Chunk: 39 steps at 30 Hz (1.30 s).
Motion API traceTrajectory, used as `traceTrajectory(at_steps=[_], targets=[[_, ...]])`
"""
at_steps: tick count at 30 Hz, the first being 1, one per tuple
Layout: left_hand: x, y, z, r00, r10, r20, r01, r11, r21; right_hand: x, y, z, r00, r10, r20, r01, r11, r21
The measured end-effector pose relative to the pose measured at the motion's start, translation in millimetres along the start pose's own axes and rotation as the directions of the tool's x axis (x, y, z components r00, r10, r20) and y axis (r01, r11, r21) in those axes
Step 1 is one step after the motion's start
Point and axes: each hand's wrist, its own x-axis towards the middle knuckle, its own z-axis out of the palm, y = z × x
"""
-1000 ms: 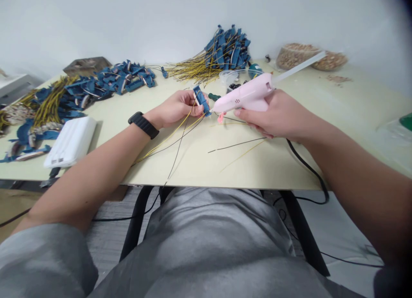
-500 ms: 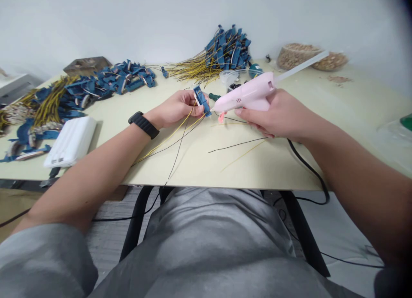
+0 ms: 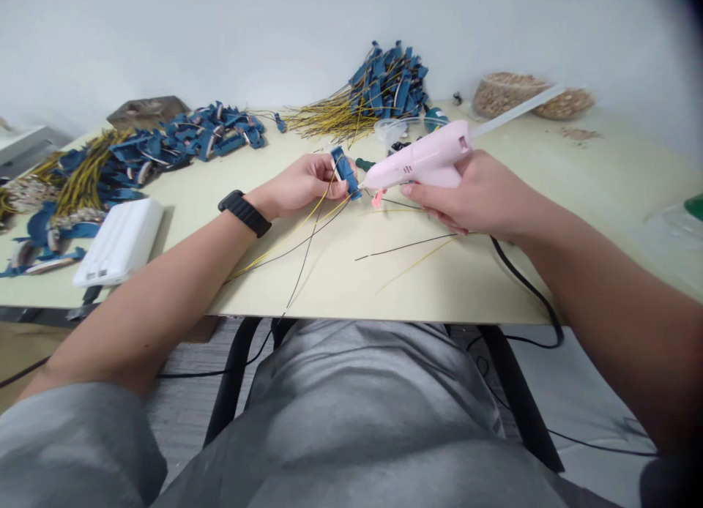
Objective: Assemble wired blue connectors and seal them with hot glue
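A pink glue gun [image 3: 420, 158] slants tip-down just beside a tilted blue plastic piece [image 3: 344, 171].

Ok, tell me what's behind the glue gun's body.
A clear tub, dark bits and a teal object show partly; the glue gun hides the rest of the tub.

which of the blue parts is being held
The blue part in the left hand, near the pink glue gun; the other blue parts lie unheld on the table.

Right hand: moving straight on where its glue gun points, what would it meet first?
Probably the blue part in the left hand; the glue gun has its tip close beside it, though contact is unclear.
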Motion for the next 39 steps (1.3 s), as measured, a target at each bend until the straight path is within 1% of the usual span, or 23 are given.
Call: traceTrajectory(at_steps=[4, 8, 13, 19, 23, 31, 35, 39], targets=[[0.6, -2.5, -1.9, 0.999, 0.007, 0.033, -0.007, 1.0, 0.003, 0.9, 1.1, 0.0, 1.0, -0.003, 0.012, 0.003, 1.0, 0.004], [0.1, -3.9, -2.4, 0.999, 0.016, 0.036, -0.017, 1.0, 0.016, 0.3, 0.1, 0.9, 1.0, 0.001, 0.005, -0.001, 1.0, 0.004], [-1.2, -2.3, -0.6, 0.998, 0.03, 0.051, -0.031, 0.999, 0.013, -0.3, -0.3, 1.3, 1.0, -0.026, 0.005, 0.026, 0.999, 0.028], [-0.5, -1.2, -0.6, 0.998, 0.015, 0.053, -0.014, 1.0, -0.014, -0.9, 0.7, 0.5, 1.0, 0.013, 0.004, -0.013, 1.0, 0.018], [-0.1, -1.5, -0.9, 0.999, -0.002, 0.041, 0.003, 1.0, -0.01, 1.1, 4.1, -0.1, 1.0, -0.006, 0.018, 0.005, 0.999, 0.046], [0.2, -5.1, -3.4, 0.997, 0.029, 0.077, -0.029, 1.0, -0.008, 0.9, 0.5, 1.1, 1.0, 0.001, -0.001, -0.001, 1.0, 0.004], [0.4, -6.1, -4.1, 0.998, 0.027, 0.064, -0.027, 1.0, 0.004, 0.4, 2.9, -0.4, 1.0, -0.024, 0.005, 0.024, 1.0, 0.017], [0.5, -6.8, -3.8, 0.999, 0.009, 0.053, -0.009, 1.0, 0.001, 3.6, 8.1, -1.3, 0.995, -0.088, 0.036, 0.086, 0.995, 0.049]])
